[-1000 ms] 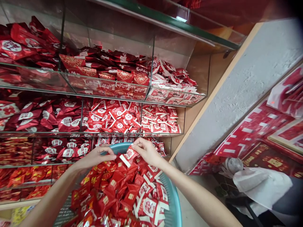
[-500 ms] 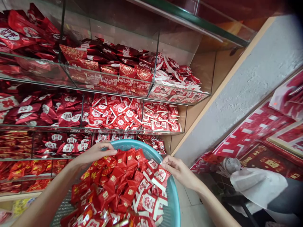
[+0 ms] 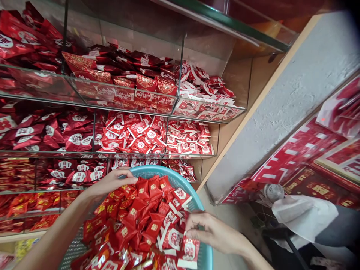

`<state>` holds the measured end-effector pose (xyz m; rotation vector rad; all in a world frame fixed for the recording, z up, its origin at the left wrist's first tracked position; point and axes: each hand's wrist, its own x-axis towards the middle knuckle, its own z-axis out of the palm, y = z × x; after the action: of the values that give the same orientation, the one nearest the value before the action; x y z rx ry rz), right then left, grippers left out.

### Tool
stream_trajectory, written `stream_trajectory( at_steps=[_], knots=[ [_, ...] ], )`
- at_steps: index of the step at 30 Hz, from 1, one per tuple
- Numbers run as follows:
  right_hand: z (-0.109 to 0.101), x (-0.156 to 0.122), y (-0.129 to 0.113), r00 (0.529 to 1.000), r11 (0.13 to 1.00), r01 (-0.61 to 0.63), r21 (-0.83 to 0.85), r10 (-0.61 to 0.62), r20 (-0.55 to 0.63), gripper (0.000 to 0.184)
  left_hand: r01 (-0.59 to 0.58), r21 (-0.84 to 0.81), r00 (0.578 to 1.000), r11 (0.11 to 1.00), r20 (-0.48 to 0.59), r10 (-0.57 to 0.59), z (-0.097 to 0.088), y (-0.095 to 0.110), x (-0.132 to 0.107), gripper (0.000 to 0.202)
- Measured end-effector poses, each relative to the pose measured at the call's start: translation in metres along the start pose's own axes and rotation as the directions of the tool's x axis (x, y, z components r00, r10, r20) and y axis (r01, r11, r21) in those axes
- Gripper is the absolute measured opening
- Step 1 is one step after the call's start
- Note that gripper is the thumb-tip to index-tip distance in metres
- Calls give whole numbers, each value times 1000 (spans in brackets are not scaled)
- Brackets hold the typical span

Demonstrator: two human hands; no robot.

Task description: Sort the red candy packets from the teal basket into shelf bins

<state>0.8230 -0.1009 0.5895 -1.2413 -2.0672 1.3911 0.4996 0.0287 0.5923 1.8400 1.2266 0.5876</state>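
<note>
A blue plastic basket (image 3: 171,173) full of small red candy packets (image 3: 135,217) stands out in front of me, tilted toward the shelves. My left hand (image 3: 116,182) grips its far left rim, the thumb over the inside edge. At the basket's right side, my right hand (image 3: 212,230) pinches a red-and-white packet (image 3: 190,249) between thumb and fingers, just above the pile. White-edged packets lie along the right of the pile; plain red ones with gold characters fill the middle.
Glass-fronted shelves (image 3: 118,97) ahead hold several compartments of red packets. A wooden side panel (image 3: 242,131) and a grey wall (image 3: 281,93) run down on the right. Red printed goods (image 3: 298,150) and a white cloth or bag (image 3: 305,217) are at far right.
My right hand has moved down along the basket's right side, bringing a packet nearer to me. The left hand stays on the rim. The view has shifted slightly.
</note>
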Motion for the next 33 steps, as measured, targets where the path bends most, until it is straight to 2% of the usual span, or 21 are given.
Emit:
stream_trajectory(
  at_steps=[3, 9, 14, 18, 21, 24, 26, 29, 31, 32, 33],
  knots=[
    [3, -1, 2, 1000, 995, 16, -98, -14, 17, 24, 12, 2, 1000, 1000, -6, -12, 0, 5, -2, 31],
    [5, -8, 4, 999, 960, -7, -279, -2, -33, 25, 11, 23, 1000, 1000, -3, -11, -1, 4, -2, 32],
    [9, -6, 5, 996, 892, 42, -451, -76, -56, 20, -6, 37, 1000, 999, 6, 6, -1, -4, 2, 31],
    [11, -5, 6, 997, 844, -12, -536, -30, -70, 14, 6, 21, 1000, 1000, 7, -7, -1, -3, 3, 32],
    [2, -5, 4, 996, 839, -7, -543, -46, -83, 13, -2, 21, 1000, 1000, -5, 2, 0, -1, 4, 33],
    [-26, 5, -6, 982, 828, 41, -560, -136, -129, 21, -7, 34, 1000, 999, -9, 7, 0, -2, 4, 34],
    [-55, 19, -17, 945, 802, 66, -594, -242, -221, 24, -10, 40, 1000, 999, 3, 10, -1, -4, 4, 35],
    [-101, 51, -31, 822, 703, 34, -710, -423, -380, 20, -12, 33, 1000, 999, 16, 12, -2, -6, 3, 35],
    [-126, 76, -37, 736, 590, -87, -802, -505, -451, 15, -11, 23, 1000, 1000, 5, 11, -2, -5, 2, 35],
    [-136, 88, -38, 702, 520, -168, -838, -533, -472, 12, -9, 18, 1000, 1000, -3, 9, -2, -4, 1, 35],
    [-143, 100, -39, 679, 488, -214, -846, -549, -488, 10, -6, 15, 1000, 1000, -8, 6, -2, -3, 0, 35]
  ],
)
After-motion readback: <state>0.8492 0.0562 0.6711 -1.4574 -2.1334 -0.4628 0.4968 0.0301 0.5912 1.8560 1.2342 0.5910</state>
